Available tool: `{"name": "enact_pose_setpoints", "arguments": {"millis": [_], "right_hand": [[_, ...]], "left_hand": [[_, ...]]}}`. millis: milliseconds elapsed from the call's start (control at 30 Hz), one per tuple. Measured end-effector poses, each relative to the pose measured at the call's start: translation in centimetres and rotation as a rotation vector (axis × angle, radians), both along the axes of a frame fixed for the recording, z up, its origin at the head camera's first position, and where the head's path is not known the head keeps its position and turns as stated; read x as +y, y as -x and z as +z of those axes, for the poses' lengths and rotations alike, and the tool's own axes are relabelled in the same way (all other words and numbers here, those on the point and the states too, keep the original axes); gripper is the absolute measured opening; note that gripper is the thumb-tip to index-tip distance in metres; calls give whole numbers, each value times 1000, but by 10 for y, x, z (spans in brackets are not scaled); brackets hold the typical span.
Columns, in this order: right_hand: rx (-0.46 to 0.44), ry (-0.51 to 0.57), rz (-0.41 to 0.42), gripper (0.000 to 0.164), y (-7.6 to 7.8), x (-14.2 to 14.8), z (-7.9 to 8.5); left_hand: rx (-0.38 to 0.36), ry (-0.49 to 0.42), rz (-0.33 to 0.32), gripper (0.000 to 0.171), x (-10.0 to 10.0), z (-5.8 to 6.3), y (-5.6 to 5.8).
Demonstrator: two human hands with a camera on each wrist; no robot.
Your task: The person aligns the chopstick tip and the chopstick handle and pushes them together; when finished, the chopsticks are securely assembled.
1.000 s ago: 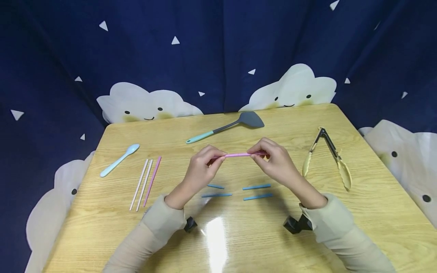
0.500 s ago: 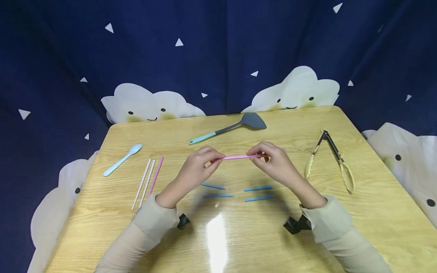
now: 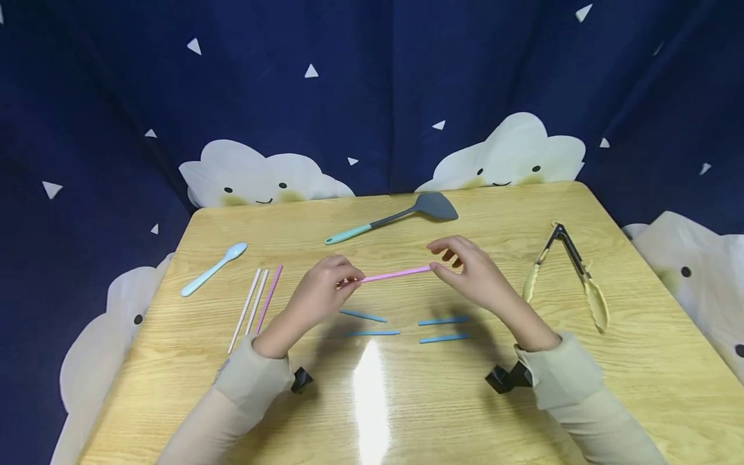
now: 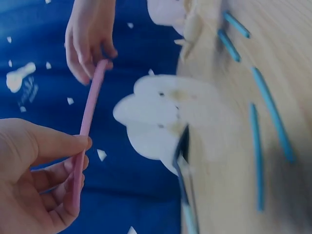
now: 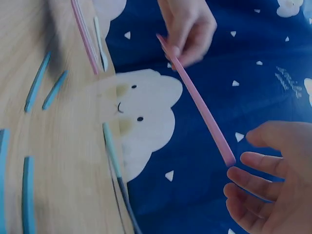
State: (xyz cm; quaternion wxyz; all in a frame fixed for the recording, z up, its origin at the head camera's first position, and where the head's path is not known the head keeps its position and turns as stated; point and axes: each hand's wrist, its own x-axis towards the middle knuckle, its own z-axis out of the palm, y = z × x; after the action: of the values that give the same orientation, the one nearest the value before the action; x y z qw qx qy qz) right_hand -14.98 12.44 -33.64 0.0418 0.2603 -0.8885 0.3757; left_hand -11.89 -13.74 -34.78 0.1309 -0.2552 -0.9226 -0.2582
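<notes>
Left hand [image 3: 320, 287] pinches the pink stick [image 3: 396, 274] near one end, above the worktop [image 3: 639, 374], apparently its main support; right hand [image 3: 472, 272], loosely spread, meets the other end, contact unclear; blue sticks [image 3: 444, 338] lie spaced, presumably for separate access.
</notes>
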Motion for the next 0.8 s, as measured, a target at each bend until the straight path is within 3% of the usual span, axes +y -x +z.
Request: {"name": "enact_pose_setpoints", "arguments": {"millis": [267, 600, 800], "right_hand": [[-96, -49, 23, 22, 7, 15, -21], [-232, -239, 166, 16, 7, 29, -61], [-302, -282, 189, 10, 9, 29, -80]], "left_hand": [[-174, -111, 204, 8, -37, -24, -4], [-375, -75, 403, 12, -82, -50, -6], [-472, -52, 512, 11, -96, -63, -8]]}}
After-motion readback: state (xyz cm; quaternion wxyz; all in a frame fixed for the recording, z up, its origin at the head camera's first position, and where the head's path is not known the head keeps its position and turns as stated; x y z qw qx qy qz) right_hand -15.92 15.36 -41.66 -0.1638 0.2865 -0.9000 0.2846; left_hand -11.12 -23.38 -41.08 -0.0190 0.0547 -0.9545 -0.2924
